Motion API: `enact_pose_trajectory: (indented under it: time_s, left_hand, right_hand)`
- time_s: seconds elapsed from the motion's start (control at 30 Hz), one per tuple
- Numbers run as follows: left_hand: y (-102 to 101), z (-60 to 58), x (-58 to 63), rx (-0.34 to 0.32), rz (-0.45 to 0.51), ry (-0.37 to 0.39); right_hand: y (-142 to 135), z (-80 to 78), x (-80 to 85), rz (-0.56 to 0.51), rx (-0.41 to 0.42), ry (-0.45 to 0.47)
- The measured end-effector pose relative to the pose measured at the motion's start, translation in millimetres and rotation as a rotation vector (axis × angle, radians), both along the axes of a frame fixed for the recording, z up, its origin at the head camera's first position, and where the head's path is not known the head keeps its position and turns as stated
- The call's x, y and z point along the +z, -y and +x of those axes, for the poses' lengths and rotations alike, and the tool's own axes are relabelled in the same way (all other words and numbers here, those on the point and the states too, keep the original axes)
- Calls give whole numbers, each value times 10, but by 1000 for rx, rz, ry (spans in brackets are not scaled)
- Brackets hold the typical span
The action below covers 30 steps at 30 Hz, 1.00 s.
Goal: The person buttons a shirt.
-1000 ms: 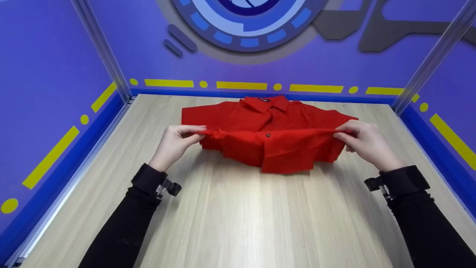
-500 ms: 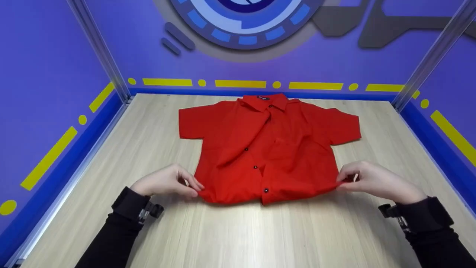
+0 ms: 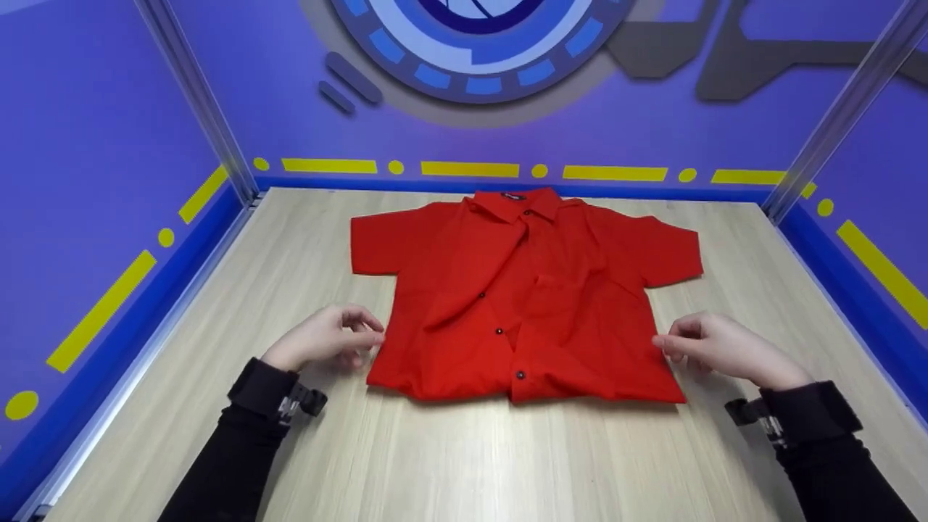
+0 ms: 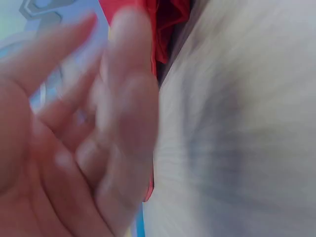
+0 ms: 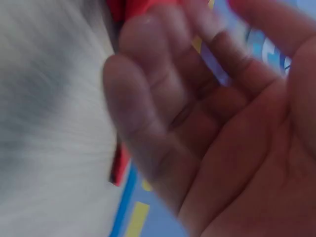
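Hands [image 3: 322, 337] released red shirt [image 3: 573, 319]; dark collar label [image 3: 514, 196] illegible.

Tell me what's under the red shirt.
The red shirt lies on the pale tabletop, which shows at both sides and in front. What the fabric covers cannot be seen.

The right hand [image 5: 217, 133], its fingers [image 5: 129, 96] loosely bent and blurred, lies from the centre toward four o'clock. Red cloth [image 5: 138, 7] shows at twelve, pale table [image 5: 49, 118] at nine, blue wall [image 5: 163, 224] with yellow marks [image 5: 138, 218] at six.
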State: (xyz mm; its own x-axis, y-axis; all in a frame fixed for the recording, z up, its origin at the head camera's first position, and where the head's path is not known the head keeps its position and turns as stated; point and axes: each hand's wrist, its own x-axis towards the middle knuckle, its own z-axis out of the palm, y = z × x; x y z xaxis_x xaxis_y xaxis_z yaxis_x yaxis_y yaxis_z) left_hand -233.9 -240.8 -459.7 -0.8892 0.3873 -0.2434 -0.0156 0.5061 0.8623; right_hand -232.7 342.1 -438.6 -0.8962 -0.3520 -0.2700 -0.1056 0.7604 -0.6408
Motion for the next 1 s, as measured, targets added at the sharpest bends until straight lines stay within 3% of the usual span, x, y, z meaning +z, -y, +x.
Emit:
enact_pose_trajectory:
  time_s: [0.13,0.23,0.37,0.47,0.6,0.73,0.87,0.93,1.0]
  left_hand:
    - [-97,-131,-54,90,-52,130]
    - [-192,-239,-95,89,-98,175]
    - [-299,-404,-142,59,-131,174]
    - [-335,-484,-175,59,-128,172]
    - [-310,-513,-215,36,-105,170]
    - [-247,-500,-234,-38,-103,168]
    - [-202,-505,-238,-102,-114,174]
    - [-185,-525,-243,-94,-100,175]
    - [-168,-561,-260,-41,-58,169]
  right_hand:
    - [-15,-146,-112,-61,-105,145]
    - [-2,-277,-196,-123,-170,234]
    - [17,-448,-273,-206,-255,310]
    - [38,-533,-302,-251,-279,313]
    - [37,-583,-343,-255,-236,293]
    - [-19,-576,-367,-235,-161,316]
    - [-86,-574,-378,-255,-143,334]
    - [-133,-589,-387,-294,-178,316]
    - [-191,-609,-398,-364,-237,286]
